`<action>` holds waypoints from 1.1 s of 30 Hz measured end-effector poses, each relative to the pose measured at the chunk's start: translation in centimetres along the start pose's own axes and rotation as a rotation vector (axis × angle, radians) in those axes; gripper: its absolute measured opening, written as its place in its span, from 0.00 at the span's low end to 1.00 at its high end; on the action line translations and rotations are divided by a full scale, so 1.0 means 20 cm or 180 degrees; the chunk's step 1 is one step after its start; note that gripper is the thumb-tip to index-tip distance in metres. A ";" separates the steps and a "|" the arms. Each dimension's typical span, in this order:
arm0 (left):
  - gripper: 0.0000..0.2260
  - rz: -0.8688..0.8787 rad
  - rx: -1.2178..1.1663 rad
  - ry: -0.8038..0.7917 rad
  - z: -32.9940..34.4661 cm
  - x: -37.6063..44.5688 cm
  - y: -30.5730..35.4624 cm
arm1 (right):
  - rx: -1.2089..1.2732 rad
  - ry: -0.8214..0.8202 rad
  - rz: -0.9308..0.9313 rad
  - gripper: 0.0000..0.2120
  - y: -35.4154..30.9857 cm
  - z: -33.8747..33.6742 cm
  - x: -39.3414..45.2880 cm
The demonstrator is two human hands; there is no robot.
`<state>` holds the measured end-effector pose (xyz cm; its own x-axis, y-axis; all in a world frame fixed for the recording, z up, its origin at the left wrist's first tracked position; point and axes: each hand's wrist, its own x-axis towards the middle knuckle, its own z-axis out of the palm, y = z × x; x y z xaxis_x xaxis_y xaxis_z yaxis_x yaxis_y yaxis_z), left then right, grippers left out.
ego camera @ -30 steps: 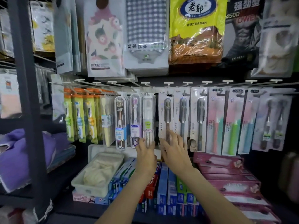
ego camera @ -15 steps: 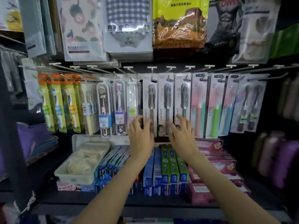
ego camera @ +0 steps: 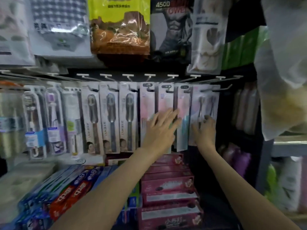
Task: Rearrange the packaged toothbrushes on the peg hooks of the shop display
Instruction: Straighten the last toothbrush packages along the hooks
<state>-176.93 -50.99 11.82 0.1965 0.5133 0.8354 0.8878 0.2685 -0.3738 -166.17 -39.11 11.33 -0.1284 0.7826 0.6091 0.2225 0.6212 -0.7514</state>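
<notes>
Left hand (ego camera: 163, 126): mine, fingers straight and spread, lying flat against the pink toothbrush packs (ego camera: 166, 103) at centre frame; holding nothing.
Right hand (ego camera: 203, 130): fingers curled at the lower part of the twin-brush pack (ego camera: 206, 103) right of centre; motion blur stops me telling whether I pinch it.
Toothbrushes: all hang in one row on the peg hooks (ego camera: 150, 75) across mid-frame, grey packs (ego camera: 109, 117) to the left of the pink ones.
Step, as I judge it: steady the pink packs with my flat palm, then slide the twin-brush pack straight along its hook, keeping the hang hole level.
Risk: neighbours swinging or slipping off.
</notes>
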 end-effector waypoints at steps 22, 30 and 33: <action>0.25 0.0755 0.1090 -0.0026 0.12 0.12 -0.09 | -0.0060 0.0254 0.0812 0.27 -0.07 0.14 0.37; 0.25 0.0619 0.0957 -0.0079 0.11 0.12 -0.05 | -0.0061 0.0134 0.0493 0.26 -0.07 0.03 0.28; 0.27 0.0571 0.0856 -0.0131 0.10 0.12 -0.02 | -0.0091 0.0140 0.0405 0.28 -0.07 -0.01 0.25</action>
<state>-177.68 -48.29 13.20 0.3180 0.6029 0.7317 0.6978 0.3736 -0.6112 -166.92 -36.10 15.60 -0.0551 0.8522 0.5203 0.2617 0.5152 -0.8162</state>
